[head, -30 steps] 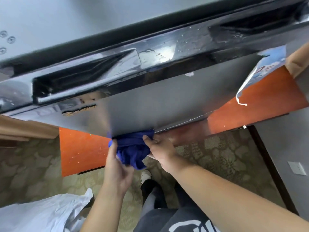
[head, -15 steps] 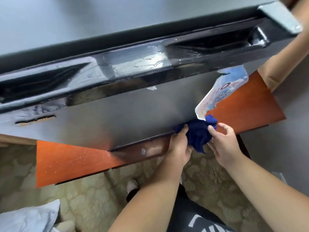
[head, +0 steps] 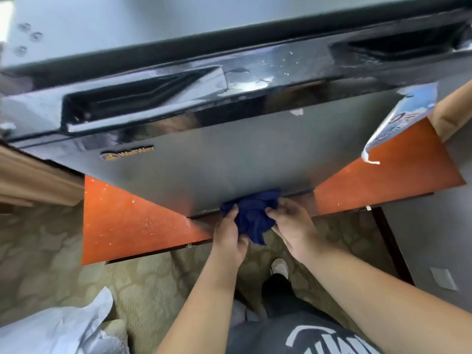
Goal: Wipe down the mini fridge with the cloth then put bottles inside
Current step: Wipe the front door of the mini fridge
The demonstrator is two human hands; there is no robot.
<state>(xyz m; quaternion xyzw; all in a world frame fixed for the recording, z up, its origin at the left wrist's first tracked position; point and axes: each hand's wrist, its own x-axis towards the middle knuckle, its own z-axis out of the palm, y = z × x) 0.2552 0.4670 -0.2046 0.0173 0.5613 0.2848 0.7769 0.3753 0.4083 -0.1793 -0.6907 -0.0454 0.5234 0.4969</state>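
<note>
Bunching the blue cloth against the fridge door's bottom edge, lower centre, left hand and right hand both pinch it; it has slid back leftward, so wiping continues.

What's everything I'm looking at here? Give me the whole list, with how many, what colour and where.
mini fridge: one, grey door with glossy black top band, fills the upper middle
cloth: one, dark blue, bunched at the door's lower edge
stand: one, orange-red, under the fridge
sticker: one, blue and white, peeling, on the door's right edge
plastic bag: one, white, bottom left on the floor
carpet: patterned beige, below the stand
wall outlet: one, white, far right
shoe: one, white, on the carpet
left hand: gripping the cloth
right hand: gripping the cloth
</note>
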